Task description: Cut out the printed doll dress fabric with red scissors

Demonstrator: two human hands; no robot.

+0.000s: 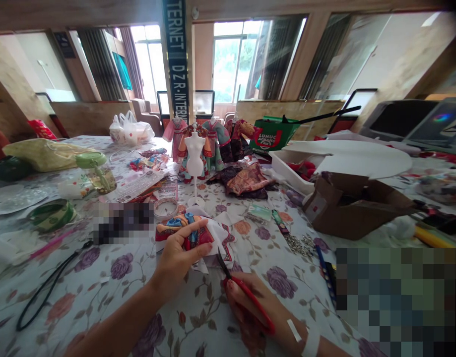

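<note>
So: right hand [250,302] closed around red-handled scissors [246,290], blades pointing up at the edge of a small patterned cloth piece [198,235]. Left hand [179,255] pressed flat on that cloth, thumb and fingers pinching it against the floral tablecloth [112,292]. Just behind the cloth: roll of clear tape [165,207], then a white doll mannequin [195,158] on its stand. Dressed dolls [213,139] behind it. Brown cardboard box [354,206] further right.

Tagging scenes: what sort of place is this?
Likely a craft workroom for doll clothes: a doll mannequin and dressed dolls stand on a cluttered table, and the right hand holds scissors by patterned cloth.
</note>
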